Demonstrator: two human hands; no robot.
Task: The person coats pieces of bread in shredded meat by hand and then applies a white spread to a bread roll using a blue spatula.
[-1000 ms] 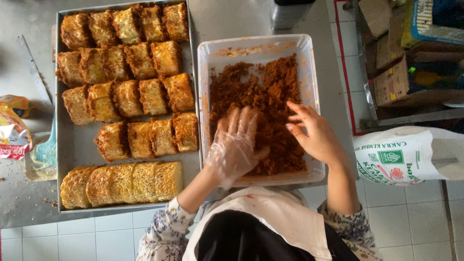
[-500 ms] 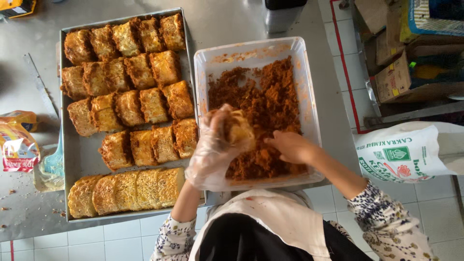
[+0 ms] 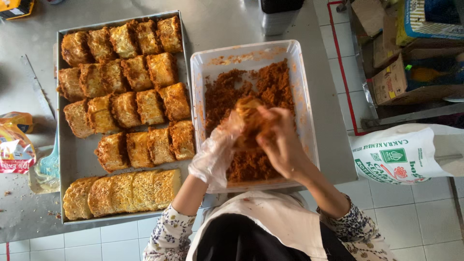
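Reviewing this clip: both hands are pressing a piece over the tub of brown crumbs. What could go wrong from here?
The tub overhangs the table's front edge, so pressing down might tip it. The piece, squeezed between the gloved left hand and bare right hand, may break or shed crumbs. The bare hand touches food, a possible hygiene problem.

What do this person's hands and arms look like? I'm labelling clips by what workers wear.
The left hand wears a loose, crinkled, see-through plastic glove. The right hand is bare, with no glove. Both forearms are uncovered; white sleeves with a small dark floral print are pushed up near the elbows. No rings, watch or bracelet can be seen.
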